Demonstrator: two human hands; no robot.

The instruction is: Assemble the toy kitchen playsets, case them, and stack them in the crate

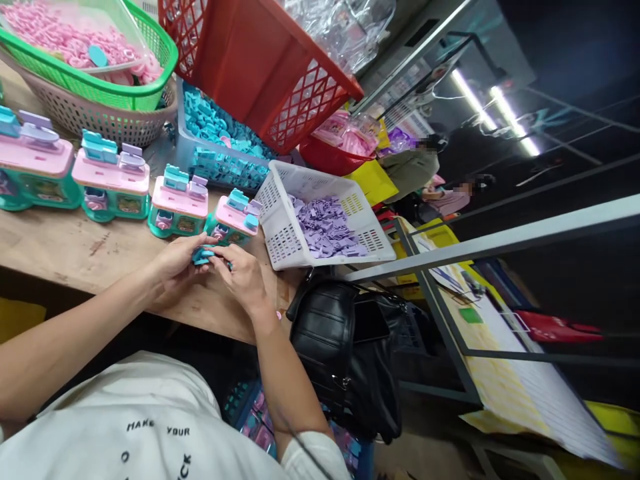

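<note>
A person in a white T-shirt (150, 393) lettered "MAKE YOUR" works a small teal plastic piece (201, 255) with both hands over the near edge of a wooden table (125, 250). The left hand (177, 260) has the piece pinched in a narrow grip between thumb and fingers; the right hand (243, 273) meets it from three o'clock, fingertips closed on the same piece — a further bit of blue shows between its curled fingers.

Read from the hands, with twelve at the top of the view, four pink-topped toys (179, 203) on teal bases stand in a row running from one o'clock, just beyond the fingers, out to ten. At twelve, a clear bin (225, 175) brims with blue parts (220, 127), a red crate (240, 60) of transparent pieces (340, 30) tilting above it. A white basket (280, 233) of lilac parts (330, 227) sits at two o'clock, near the right hand. At ten to eleven, a green basket (107, 90) holds pink pieces (65, 30). A black bag (325, 327) hangs at four o'clock — and farther off, toward two, co-workers (413, 167) appear in the background.
</note>
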